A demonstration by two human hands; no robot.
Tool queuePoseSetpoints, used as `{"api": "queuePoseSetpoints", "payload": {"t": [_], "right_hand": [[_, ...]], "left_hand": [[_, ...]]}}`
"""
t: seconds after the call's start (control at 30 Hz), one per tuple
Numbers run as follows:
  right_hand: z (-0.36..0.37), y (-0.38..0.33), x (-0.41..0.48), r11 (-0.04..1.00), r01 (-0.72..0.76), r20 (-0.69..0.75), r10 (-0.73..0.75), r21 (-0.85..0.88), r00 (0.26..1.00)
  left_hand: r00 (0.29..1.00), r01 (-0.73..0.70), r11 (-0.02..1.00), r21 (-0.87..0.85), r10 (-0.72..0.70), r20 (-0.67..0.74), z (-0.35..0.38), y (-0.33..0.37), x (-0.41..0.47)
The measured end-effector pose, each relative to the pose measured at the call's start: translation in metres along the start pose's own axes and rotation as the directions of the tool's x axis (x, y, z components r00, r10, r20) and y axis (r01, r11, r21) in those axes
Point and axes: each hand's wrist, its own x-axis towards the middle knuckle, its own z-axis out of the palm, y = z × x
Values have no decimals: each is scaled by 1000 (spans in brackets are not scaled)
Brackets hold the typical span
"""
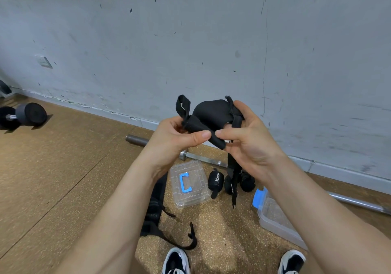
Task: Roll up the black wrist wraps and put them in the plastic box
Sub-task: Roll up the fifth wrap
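I hold a black wrist wrap (211,115) up in front of the wall with both hands. My left hand (175,138) pinches its partly rolled end, thumb on top, and its thumb loop sticks up to the left. My right hand (247,138) grips the other side, and the wrap's long tail hangs down toward the floor. Three rolled black wraps (215,181) sit on the floor below. An unrolled black wrap (155,214) lies by my left forearm. The clear plastic box (275,216) with blue clips stands at the right, partly hidden by my right arm.
The box's clear lid (188,183) with a blue handle lies on the cork floor. A steel barbell (201,157) runs along the grey wall. A dumbbell (23,115) rests at the far left. My two shoes (175,261) show at the bottom edge.
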Motion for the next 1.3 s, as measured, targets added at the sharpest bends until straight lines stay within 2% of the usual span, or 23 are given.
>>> {"api": "queuePoseSetpoints", "payload": {"t": [0.23,0.43,0.5,0.57,0.67,0.73,1.03,1.13,1.3], "right_hand": [[3,2,-2,999,36,-31,-36,0,999],[8,4,-6,989,95,7,-94,-115,996],[7,3,-5,989,89,-7,-90,-118,996],[5,-1,-5,994,77,-7,-78,-81,997],[2,-7,-6,999,34,0,-34,4,999],[2,-9,-6,999,6,2,-6,50,1000],[1,-5,-5,994,-35,35,32,99,999],[1,-3,-4,994,-27,3,27,103,1000],[4,5,-1,999,17,-21,-16,41,1000]], "left_hand": [[993,20,995,-97,-30,-111,9,4,1],[979,53,980,-190,-89,-186,17,4,2],[979,119,959,-256,-156,-128,17,7,-1],[979,200,929,-313,-203,23,11,6,-3],[957,228,904,-362,-139,256,0,5,-5],[954,200,910,-364,-95,285,-4,5,-4],[983,89,962,-258,-44,177,-1,2,-1],[988,84,976,-201,-56,144,-1,1,-1],[995,102,992,-81,-102,5,2,6,-3]]}}
